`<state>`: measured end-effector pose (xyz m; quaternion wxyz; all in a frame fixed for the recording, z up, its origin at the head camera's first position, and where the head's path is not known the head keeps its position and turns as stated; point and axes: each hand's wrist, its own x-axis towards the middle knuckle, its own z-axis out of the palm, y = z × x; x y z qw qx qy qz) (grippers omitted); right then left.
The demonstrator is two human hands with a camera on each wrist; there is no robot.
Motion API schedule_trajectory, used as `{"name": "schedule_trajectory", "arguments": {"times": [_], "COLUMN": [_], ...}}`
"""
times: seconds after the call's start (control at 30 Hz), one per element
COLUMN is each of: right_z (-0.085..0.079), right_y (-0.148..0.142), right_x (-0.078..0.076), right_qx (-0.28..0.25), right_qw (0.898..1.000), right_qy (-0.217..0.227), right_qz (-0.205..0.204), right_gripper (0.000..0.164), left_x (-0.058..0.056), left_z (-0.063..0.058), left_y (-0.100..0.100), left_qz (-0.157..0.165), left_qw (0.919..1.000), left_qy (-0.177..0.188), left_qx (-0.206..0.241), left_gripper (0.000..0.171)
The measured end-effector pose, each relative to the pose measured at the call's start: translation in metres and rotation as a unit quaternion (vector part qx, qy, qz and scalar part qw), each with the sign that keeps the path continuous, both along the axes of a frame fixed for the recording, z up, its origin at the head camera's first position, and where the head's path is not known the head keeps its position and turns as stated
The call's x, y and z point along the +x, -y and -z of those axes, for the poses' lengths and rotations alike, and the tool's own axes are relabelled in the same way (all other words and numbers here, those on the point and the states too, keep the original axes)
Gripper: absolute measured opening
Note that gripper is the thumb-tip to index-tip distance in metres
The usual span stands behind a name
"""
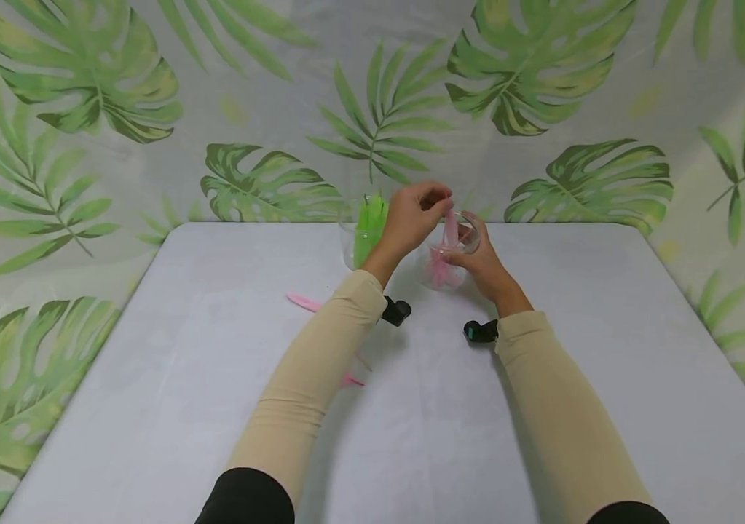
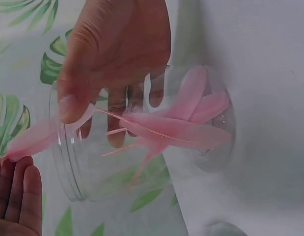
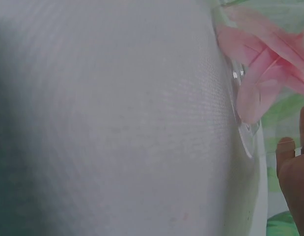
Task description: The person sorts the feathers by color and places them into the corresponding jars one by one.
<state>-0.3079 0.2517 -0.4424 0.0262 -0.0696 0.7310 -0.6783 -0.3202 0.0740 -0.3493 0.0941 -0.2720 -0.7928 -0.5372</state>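
Note:
My left hand [image 1: 414,216] pinches the end of a pink feather [image 1: 451,228] over the mouth of a clear jar [image 2: 73,177]. The feather's lower part hangs inside the rim, quill downward, in the left wrist view. My right hand [image 1: 486,266] grips the jar around its upper side, thumb near the rim. Several more pink feathers [image 2: 176,132] lie crossed in the bottom of the jar. In the right wrist view only part of my right hand [image 3: 296,172] shows, beside the jar's feathers [image 3: 262,64].
Left of the jar stands another clear jar [image 1: 349,247] with bright green feathers [image 1: 372,222]. A pink feather [image 1: 303,300] lies on the white table [image 1: 215,327]; another pink piece [image 1: 352,380] is partly hidden by my left sleeve. A leaf-patterned cloth [image 1: 267,94] hangs behind.

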Motion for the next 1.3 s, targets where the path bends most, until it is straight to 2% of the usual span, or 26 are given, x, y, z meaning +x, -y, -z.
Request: {"name": "schedule_trajectory", "arguments": {"times": [0.17,0.4,0.73,0.93,1.07,1.3], "right_z": [0.0,0.001,0.0,0.001,0.001,-0.001], "right_y": [0.0,0.0,0.001,0.0,0.0,0.001], "right_x": [0.0,0.001,0.001,0.0,0.001,0.002], "right_qx": [0.0,0.017,-0.008,0.0,0.009,-0.005], "right_qw": [1.0,1.0,1.0,1.0,1.0,1.0], "right_qy": [-0.002,0.007,0.002,-0.002,-0.002,0.005], "right_qz": [-0.002,0.003,-0.007,-0.002,-0.001,-0.006], "right_gripper": [0.09,0.09,0.092,0.092,0.091,0.093], "left_x": [-0.002,-0.003,0.0,0.001,0.002,0.004], "left_z": [0.006,0.014,0.012,0.012,0.013,0.013], "left_y": [0.0,-0.003,-0.003,-0.004,-0.004,-0.005], "left_qz": [-0.006,-0.001,0.006,0.003,0.0,-0.003], "left_qw": [0.9998,0.997,0.9943,0.9921,0.9914,0.9913], "left_qy": [0.004,0.034,0.035,0.032,0.025,0.025], "left_qx": [-0.019,-0.07,-0.101,-0.121,-0.128,-0.129], "left_gripper": [0.019,0.021,0.024,0.026,0.026,0.025]}}
